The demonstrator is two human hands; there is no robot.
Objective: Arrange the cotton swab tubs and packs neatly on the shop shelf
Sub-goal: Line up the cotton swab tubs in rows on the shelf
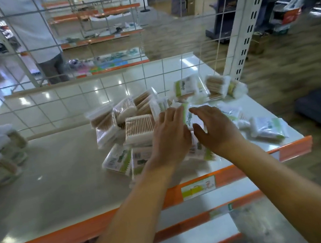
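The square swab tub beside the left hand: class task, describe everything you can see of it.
The square swab tub is clear plastic, packed with wooden-stemmed cotton swabs: tan sticks across the middle, white tips along the near edge. It lies flat on its broad side in the jumbled heap on the shelf, resting on other packs. The left hand is at its right edge; contact is unclear.

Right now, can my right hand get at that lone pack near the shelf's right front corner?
Probably yes. The lone pack lies apart on the shelf, just right of your right hand, with nothing stacked on it or standing between.
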